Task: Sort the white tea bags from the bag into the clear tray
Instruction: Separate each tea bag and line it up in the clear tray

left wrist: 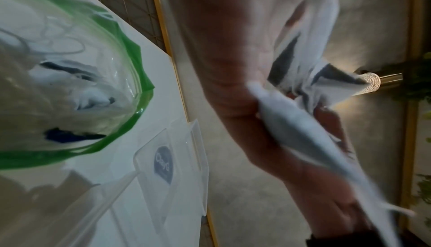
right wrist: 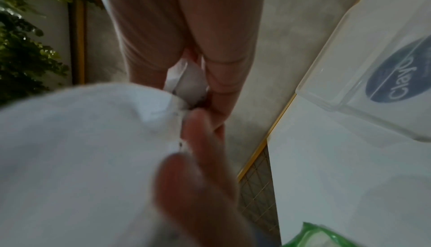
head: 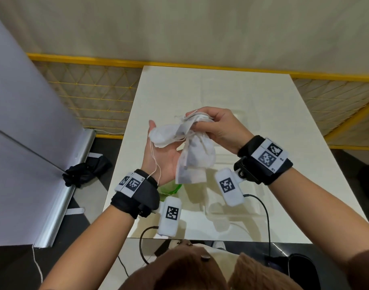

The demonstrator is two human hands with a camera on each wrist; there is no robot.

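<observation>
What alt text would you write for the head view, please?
Two hands hold a bunch of white tea bags above a white table: the right hand pinches the top, and the open left hand supports them underneath.

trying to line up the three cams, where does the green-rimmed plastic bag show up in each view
Head: green-rimmed plastic bag, only a green sliver, lower centre, below the left hand that holds the white tea bags.
Left wrist: fills the left side, mouth toward the camera, more tea bags inside.
Right wrist: just a green corner at the bottom right.
Shared landmark: the clear tray with its round blue label, on the white table beside the bag.
</observation>
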